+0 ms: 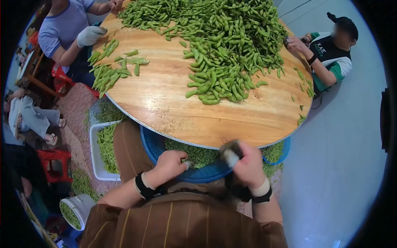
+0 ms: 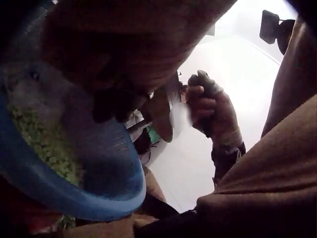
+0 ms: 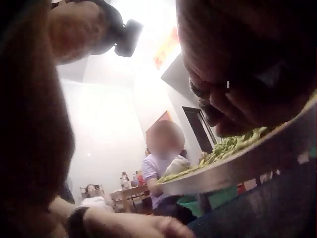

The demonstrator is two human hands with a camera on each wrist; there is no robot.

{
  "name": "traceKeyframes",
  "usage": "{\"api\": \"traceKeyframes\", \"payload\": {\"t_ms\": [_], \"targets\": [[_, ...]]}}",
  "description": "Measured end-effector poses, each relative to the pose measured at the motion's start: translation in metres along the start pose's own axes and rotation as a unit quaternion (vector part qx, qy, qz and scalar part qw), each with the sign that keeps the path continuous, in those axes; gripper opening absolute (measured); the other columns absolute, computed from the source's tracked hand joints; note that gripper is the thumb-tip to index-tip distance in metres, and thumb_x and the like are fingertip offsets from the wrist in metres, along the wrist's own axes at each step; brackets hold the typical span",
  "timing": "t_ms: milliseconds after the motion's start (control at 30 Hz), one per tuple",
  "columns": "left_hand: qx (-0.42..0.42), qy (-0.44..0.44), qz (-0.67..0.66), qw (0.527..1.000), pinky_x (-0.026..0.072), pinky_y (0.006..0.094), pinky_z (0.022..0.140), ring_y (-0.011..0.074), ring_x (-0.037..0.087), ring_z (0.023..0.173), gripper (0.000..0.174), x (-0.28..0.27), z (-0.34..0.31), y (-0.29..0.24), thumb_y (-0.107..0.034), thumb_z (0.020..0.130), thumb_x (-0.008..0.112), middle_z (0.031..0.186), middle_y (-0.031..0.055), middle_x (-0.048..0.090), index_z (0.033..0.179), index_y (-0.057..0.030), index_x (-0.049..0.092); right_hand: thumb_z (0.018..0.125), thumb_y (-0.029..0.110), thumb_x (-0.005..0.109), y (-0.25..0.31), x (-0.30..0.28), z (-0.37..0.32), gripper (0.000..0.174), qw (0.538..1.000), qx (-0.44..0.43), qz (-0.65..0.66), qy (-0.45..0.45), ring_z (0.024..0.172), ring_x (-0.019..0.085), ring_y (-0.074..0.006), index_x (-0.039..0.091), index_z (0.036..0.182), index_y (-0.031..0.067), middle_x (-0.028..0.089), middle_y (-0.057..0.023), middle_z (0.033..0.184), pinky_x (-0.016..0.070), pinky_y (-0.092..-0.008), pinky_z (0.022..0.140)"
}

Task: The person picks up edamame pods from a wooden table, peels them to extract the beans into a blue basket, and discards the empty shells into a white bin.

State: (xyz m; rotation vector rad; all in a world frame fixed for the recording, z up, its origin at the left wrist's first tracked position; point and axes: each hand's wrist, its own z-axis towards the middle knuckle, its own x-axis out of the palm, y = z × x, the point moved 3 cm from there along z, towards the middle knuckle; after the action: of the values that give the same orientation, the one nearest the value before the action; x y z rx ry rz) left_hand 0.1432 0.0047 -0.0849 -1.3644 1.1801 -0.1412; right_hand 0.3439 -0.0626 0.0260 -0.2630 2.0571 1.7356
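My left hand (image 1: 168,167) is above a blue basin (image 1: 194,179), fingers curled in and a pale covering on a fingertip; nothing shows in its grasp. Shelled green soybeans (image 1: 202,157) lie inside the basin. Blurred by motion, my right hand (image 1: 250,167) is at the table's near edge, with dark and whitish coverings on its fingertips. In the left wrist view, the right hand (image 2: 218,109) shows bent fingers; I cannot tell whether it holds anything. A big heap of green soybean pods (image 1: 231,45) covers the far part of the round wooden table (image 1: 165,111).
People sit at the far left (image 1: 68,37) and right (image 1: 331,53) of the table, a small pile of pods (image 1: 111,72) by the left one. A white tub (image 1: 93,153), a white bucket (image 1: 84,202) and a red stool (image 1: 53,159) stand on the left floor.
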Motion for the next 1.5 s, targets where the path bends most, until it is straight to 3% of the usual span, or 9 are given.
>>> {"api": "traceKeyframes", "payload": {"t_ms": [233, 367, 500, 633, 767, 933, 1100, 1200, 1500], "targets": [[-0.016, -0.146, -0.126, 0.981, 0.0493, 0.0334, 0.064, 0.0259, 0.064, 0.069, 0.026, -0.045, -0.023, 0.007, -0.011, 0.081, 0.061, 0.082, 0.0159, 0.065, 0.103, 0.0017, 0.06, 0.078, 0.015, 0.065, 0.002, -0.048, 0.094, 0.022, 0.915, -0.188, -0.277, -0.225, 0.073, 0.06, -0.0386, 0.058, 0.094, 0.001, 0.062, -0.0213, 0.08, 0.0479, -0.0426, 0.064], [-0.114, -0.308, -0.286, 0.9, 0.0499, 0.0296, 0.073, 0.0154, 0.063, 0.082, 0.019, -0.086, -0.067, 0.043, -0.004, 0.09, 0.05, 0.091, 0.0063, 0.067, 0.104, 0.0039, 0.06, 0.077, 0.015, 0.065, 0.002, -0.036, 0.104, 0.02, 0.933, -0.096, -0.294, -0.181, 0.073, 0.059, -0.042, 0.057, 0.087, 0.0002, 0.061, -0.0236, 0.077, 0.0463, -0.0467, 0.063], [-0.154, -0.398, -0.036, 0.904, 0.049, 0.0349, 0.079, 0.028, 0.063, 0.089, 0.024, -0.124, -0.12, 0.113, -0.008, 0.084, 0.059, 0.097, 0.0155, 0.065, 0.106, 0.0019, 0.06, 0.076, 0.018, 0.068, 0.015, -0.014, 0.076, 0.023, 0.954, -0.097, -0.272, -0.082, 0.068, 0.06, -0.041, 0.057, 0.084, 0.0, 0.06, -0.0222, 0.07, 0.0473, -0.0451, 0.06], [-0.239, -0.365, 0.393, 0.81, 0.0452, 0.0399, 0.088, 0.04, 0.055, 0.103, 0.034, -0.123, -0.14, 0.111, -0.01, 0.077, 0.064, 0.117, 0.0232, 0.055, 0.109, 0.0009, 0.058, 0.075, 0.016, 0.072, 0.0, -0.011, 0.066, 0.026, 0.983, -0.051, -0.156, -0.083, 0.065, 0.064, -0.0266, 0.06, 0.091, -0.001, 0.066, -0.016, 0.074, 0.0495, -0.035, 0.06], [-0.115, -0.433, 0.18, 0.876, 0.0445, 0.0386, 0.088, 0.0375, 0.055, 0.103, 0.031, -0.133, -0.118, 0.071, -0.008, 0.077, 0.061, 0.116, 0.0213, 0.055, 0.106, 0.0016, 0.058, 0.076, 0.008, 0.072, -0.001, -0.017, 0.056, 0.02, 0.99, 0.006, 0.067, -0.124, 0.069, 0.058, -0.0078, 0.063, 0.092, -0.0005, 0.066, -0.0039, 0.078, 0.0479, -0.0251, 0.062], [0.115, -0.161, -0.085, 0.977, 0.0506, 0.0311, 0.071, 0.0225, 0.064, 0.078, 0.019, -0.097, -0.041, -0.058, -0.009, 0.088, 0.056, 0.087, 0.0132, 0.066, 0.102, -0.0016, 0.065, 0.075, 0.01, 0.071, 0.027, 0.007, 0.025, 0.019, 0.977, -0.097, -0.065, -0.179, 0.062, 0.059, -0.0176, 0.063, 0.09, 0.0015, 0.062, -0.0074, 0.072, 0.0479, -0.0304, 0.06], [-0.052, 0.09, -0.466, 0.879, 0.0466, 0.0222, 0.063, 0.0086, 0.057, 0.067, 0.022, -0.049, 0.002, -0.09, -0.008, 0.093, 0.047, 0.088, 0.0027, 0.062, 0.11, 0.0014, 0.059, 0.07, 0.008, 0.069, 0.034, 0.026, -0.005, 0.021, 0.95, -0.232, -0.178, -0.108, 0.066, 0.059, -0.033, 0.063, 0.09, 0.0047, 0.059, -0.0139, 0.075, 0.0482, -0.0378, 0.058], [-0.01, 0.039, -0.513, 0.857, 0.0433, 0.0197, 0.061, 0.006, 0.054, 0.071, 0.024, -0.028, 0.009, -0.074, -0.009, 0.095, 0.048, 0.093, 0.0012, 0.061, 0.115, -0.0007, 0.057, 0.079, 0.008, 0.066, 0.014, 0.026, -0.013, 0.022, 0.998, -0.064, -0.015, -0.015, 0.07, 0.062, -0.0198, 0.06, 0.1, 0.0035, 0.064, -0.0088, 0.084, 0.0496, -0.031, 0.064], [0.01, 0.043, -0.365, 0.93, 0.0436, 0.0235, 0.064, 0.0091, 0.052, 0.071, 0.025, -0.029, 0.006, -0.079, -0.001, 0.085, 0.048, 0.082, 0.003, 0.059, 0.107, -0.0016, 0.059, 0.088, 0.003, 0.049, -0.001, 0.015, -0.009, 0.032, 0.974, 0.036, 0.199, 0.106, 0.057, 0.052, -0.0064, 0.048, 0.12, -0.0001, 0.06, -0.0039, 0.083, 0.0435, -0.0208, 0.05]]}}
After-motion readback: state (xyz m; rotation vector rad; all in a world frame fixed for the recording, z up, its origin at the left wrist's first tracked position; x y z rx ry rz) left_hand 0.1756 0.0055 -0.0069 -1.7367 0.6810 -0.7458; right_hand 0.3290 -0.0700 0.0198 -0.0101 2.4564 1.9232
